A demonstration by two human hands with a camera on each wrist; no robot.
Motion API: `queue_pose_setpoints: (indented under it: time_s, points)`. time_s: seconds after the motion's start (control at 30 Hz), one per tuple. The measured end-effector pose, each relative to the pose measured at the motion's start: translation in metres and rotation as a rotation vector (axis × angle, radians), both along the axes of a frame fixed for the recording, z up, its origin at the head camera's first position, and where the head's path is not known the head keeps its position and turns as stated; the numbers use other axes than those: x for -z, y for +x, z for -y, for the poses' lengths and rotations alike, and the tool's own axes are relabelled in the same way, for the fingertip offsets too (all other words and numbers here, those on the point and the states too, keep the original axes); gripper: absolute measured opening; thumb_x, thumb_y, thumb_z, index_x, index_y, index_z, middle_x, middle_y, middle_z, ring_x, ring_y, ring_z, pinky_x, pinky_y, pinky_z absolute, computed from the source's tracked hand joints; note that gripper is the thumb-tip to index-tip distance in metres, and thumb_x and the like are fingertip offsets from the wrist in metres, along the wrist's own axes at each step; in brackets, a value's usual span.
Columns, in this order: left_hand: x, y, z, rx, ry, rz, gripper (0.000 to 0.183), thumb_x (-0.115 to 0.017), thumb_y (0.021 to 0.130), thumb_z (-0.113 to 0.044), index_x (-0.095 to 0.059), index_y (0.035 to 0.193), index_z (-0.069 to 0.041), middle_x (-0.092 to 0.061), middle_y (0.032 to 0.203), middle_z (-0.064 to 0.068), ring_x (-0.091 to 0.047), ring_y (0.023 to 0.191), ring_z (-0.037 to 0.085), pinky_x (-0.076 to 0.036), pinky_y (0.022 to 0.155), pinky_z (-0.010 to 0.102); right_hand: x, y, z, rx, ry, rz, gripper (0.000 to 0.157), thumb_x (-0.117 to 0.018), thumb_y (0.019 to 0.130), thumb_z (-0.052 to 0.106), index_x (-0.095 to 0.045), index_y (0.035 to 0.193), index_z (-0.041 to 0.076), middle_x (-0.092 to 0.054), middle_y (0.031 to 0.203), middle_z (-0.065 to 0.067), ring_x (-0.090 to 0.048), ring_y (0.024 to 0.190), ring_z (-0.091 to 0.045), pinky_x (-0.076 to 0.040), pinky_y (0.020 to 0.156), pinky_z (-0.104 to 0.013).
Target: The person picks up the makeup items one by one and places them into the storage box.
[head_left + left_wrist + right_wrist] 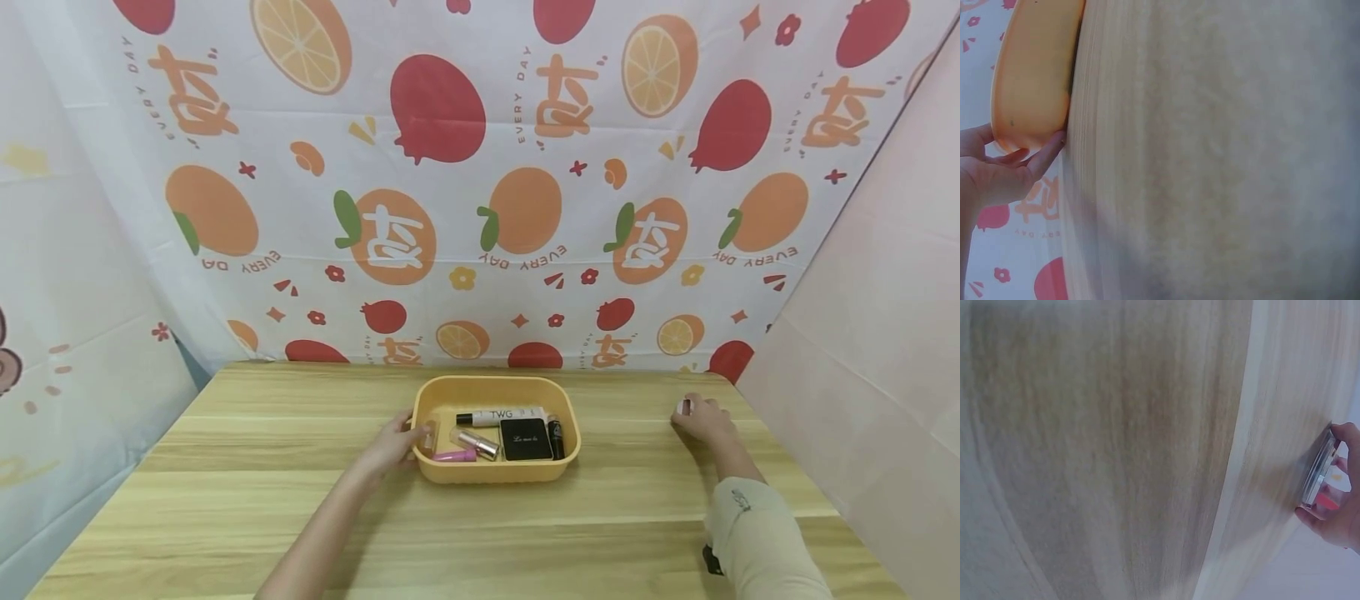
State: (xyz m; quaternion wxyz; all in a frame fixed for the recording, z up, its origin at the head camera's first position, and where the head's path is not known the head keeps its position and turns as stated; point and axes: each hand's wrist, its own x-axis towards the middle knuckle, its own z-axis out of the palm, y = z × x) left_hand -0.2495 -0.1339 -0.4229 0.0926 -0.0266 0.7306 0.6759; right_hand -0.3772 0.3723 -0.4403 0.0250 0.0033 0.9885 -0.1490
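Note:
My left hand (pixel 392 444) grips the left end of a yellow plastic basket (pixel 495 473), thumb over the rim and fingers against the outside wall; the left wrist view shows them at the basket's base. Inside lie a white tube (pixel 506 416) marked TWG with a black cap, a black square compact (pixel 527 439), a black lipstick (pixel 556 438), a pink tube (pixel 455 456) and a lipstick with a clear cap (pixel 477 442). At the far right, my right hand (pixel 705 419) holds a flat clear-edged case (pixel 1319 470) between thumb and fingers, close over the tabletop.
The wooden table (pixel 300 508) spreads under both hands. A fruit-print cloth (pixel 480 208) hangs behind its back edge, with pale cloths on the left and right sides. A small black object (pixel 712 560) shows beside the right sleeve.

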Motion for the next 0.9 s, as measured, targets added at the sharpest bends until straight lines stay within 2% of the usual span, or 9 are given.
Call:
queue_pose_setpoints:
  time_s: [0.5, 0.9]
  points:
    - [-0.0005, 0.0005, -0.0018, -0.019, -0.015, -0.003, 0.049, -0.041, 0.097, -0.008, -0.021, 0.139, 0.009, -0.031, 0.133, 0.036, -0.045, 0.113, 0.045, -0.05, 0.08, 0.045, -0.0005, -0.0025, -0.0012, 0.006, 0.021, -0.015, 0.057, -0.05, 0.081, 0.032, -0.042, 0.124, -0.005, -0.04, 0.114, -0.039, -0.038, 0.101, -0.057, -0.036, 0.081, -0.064]
    - [0.0001, 0.0007, -0.0008, -0.009, -0.013, 0.011, 0.054, -0.042, 0.097, -0.009, -0.016, 0.141, 0.008, -0.022, 0.139, 0.036, -0.041, 0.117, 0.045, -0.048, 0.084, 0.046, -0.0054, 0.0007, 0.0041, 0.03, 0.02, 0.012, 0.059, -0.054, 0.084, 0.035, -0.04, 0.128, -0.002, -0.037, 0.114, -0.037, -0.038, 0.098, -0.056, -0.04, 0.075, -0.062]
